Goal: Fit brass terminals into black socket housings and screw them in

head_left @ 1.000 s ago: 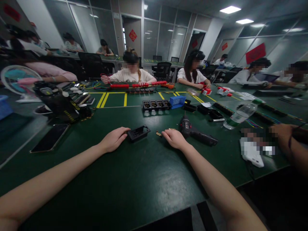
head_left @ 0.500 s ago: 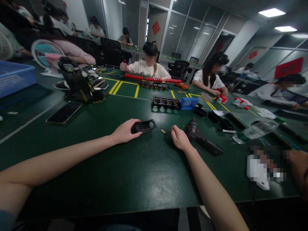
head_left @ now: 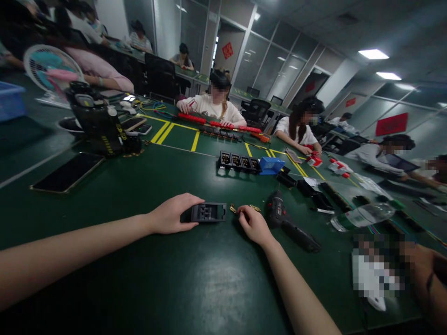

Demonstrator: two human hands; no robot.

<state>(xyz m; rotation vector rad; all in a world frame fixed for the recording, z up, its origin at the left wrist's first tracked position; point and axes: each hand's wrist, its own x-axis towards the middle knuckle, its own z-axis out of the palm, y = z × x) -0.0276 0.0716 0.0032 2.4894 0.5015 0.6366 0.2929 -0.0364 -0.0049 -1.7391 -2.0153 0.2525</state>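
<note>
On the green table, a black plastic housing faces up, its inner slots showing. My left hand grips its left end between thumb and fingers. To the right, my right hand has its fingers curled together close to the tabletop; whatever is in the fingertips is hidden. A small brass metal piece lies between the housing and those fingertips. Just behind the right hand another brass piece shows in part. A black cordless screwdriver lies to the right of this hand.
Farther back stand a row of black housings with brass parts and a blue box. A bottle lies at the right, near another person's arm. At the left lies a phone. Co-workers sit across the table.
The housing has turned from tilted to lying level, with its inside now showing. My right hand has shifted slightly left, toward the small brass piece. The camera view has also moved.
</note>
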